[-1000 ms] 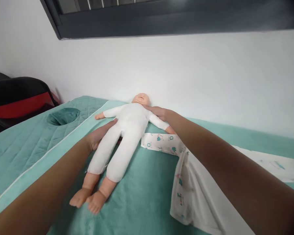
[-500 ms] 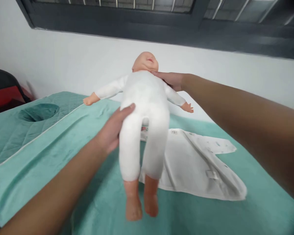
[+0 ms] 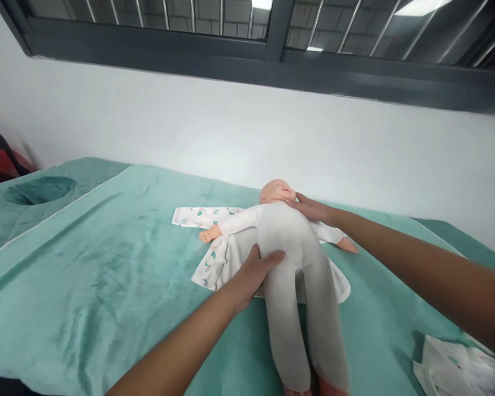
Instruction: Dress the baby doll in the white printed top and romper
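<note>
A baby doll (image 3: 291,258) in a white body suit lies face up on a spread white printed garment (image 3: 214,256), head toward the wall. My left hand (image 3: 253,272) is wrapped round the doll's hip and lower torso from its left side. My right hand (image 3: 311,209) cups the doll's neck and shoulder from the right, fingers under the head. The doll's legs stretch toward me and look smeared by motion.
A teal cover (image 3: 86,275) spreads over the bed, which stands against a white wall under a dark-framed window. A quilted teal pad with a round hole (image 3: 39,190) lies at far left. Another white printed cloth (image 3: 457,371) sits at bottom right. A red and black object (image 3: 0,162) is at the left edge.
The doll was lifted off the teal cover, carried to the right in both hands, and now lies lowered onto the spread garment. The view swung right.
</note>
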A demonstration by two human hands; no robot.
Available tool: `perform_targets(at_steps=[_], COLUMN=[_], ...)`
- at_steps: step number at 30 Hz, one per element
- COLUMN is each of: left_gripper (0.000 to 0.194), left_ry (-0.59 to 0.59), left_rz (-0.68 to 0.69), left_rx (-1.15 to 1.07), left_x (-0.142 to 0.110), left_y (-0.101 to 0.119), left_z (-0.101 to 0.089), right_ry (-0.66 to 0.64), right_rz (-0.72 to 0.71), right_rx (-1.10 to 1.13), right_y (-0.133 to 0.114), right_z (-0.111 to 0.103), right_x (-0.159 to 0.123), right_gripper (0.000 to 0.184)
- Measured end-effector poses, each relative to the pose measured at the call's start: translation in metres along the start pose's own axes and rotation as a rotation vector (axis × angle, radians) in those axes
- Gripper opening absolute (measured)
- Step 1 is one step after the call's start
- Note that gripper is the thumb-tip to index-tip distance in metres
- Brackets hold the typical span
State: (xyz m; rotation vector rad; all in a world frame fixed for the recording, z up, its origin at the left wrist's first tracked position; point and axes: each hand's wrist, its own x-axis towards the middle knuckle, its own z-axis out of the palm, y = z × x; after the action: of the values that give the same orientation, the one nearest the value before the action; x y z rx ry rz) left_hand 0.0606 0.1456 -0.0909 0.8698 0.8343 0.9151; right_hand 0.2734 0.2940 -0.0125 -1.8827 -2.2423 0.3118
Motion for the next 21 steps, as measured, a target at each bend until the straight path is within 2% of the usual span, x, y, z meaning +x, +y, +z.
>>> perform_targets(at_steps=[2,4,6,8,9,11,14,16,18,19,21], left_gripper=[0.048,0.051,0.048,0.033,0.026,0.029,0.035,0.035,0.035,0.035,0.035], left_ry=[0.009,0.068,0.132,0.131,0.107,0.063,0.041,0.034,0.049,0.075,0.159], left_rz=[0.024,0.15,0.296,0.414,0.448,0.515,0.521,0.483,0.473,0.494,0.549], left_rx=[0.276,0.673,0.957,1.193,1.306,1.551,1.724,1.795,1.826,1.84,1.859], left_x=[0.006,0.015,0.026,0.035,0.037,0.039,0.038,0.038,0.038,0.039,0.04], left_y=[0.01,0.021,0.028,0.029,0.027,0.023,0.019,0.018,0.018,0.019,0.021], left_z=[-0.011,-0.024,-0.035,-0.044,-0.047,-0.049,-0.05,-0.05,-0.052,-0.053,-0.059], right_ry=[-0.081,-0.057,0.118,0.297,0.323,0.215,-0.084,-0.209,-0.259,-0.248,-0.146], right_rz=[0.027,0.04,0.0,-0.133,-0.221,-0.452,-0.67,-0.678,-0.611,-0.572,-0.502], right_rx=[0.012,-0.05,-0.164,-0.227,-0.219,-0.196,-0.312,-0.414,-0.425,-0.393,-0.278], right_y=[0.008,0.01,0.001,-0.023,-0.038,-0.075,-0.126,-0.148,-0.157,-0.156,-0.148], right_z=[0.002,-0.001,-0.005,-0.003,0.001,0.015,0.046,0.062,0.069,0.068,0.061], right_x=[-0.003,-0.005,-0.008,-0.012,-0.013,-0.013,-0.005,0.002,0.008,0.01,0.009], right_gripper=[0.09,0.092,0.085,0.068,0.06,0.046,0.031,0.027,0.028,0.029,0.032])
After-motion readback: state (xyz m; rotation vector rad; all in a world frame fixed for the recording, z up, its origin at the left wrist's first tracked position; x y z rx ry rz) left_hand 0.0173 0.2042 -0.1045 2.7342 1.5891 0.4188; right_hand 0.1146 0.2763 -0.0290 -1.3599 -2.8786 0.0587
